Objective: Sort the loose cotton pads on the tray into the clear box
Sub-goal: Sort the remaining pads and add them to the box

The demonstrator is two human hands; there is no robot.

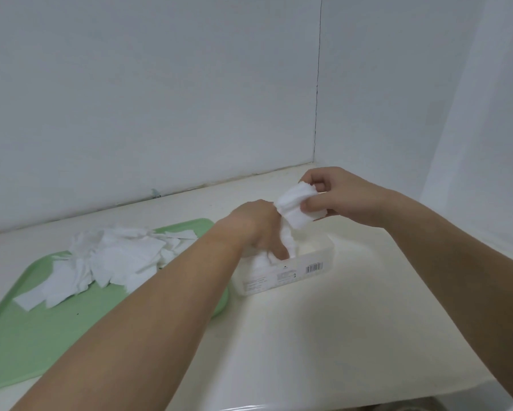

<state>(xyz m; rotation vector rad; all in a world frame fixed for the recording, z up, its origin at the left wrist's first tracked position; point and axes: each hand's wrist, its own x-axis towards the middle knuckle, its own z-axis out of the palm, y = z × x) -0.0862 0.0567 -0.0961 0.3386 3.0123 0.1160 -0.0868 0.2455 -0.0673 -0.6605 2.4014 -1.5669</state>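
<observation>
So the bench (323,336) is a glossy cream top that runs back into a corner of pale walls, well behind both hands. Only two things sit straight on it. A mint green tray (27,336) lies flat out to the left of the left hand (255,229), with that forearm crossing over its right end. The clear box (281,274) sits right under the left hand and just below the right hand (338,197), barcode label facing the near side. Box and tray are just beside each other; can't tell if they actually touch.
</observation>
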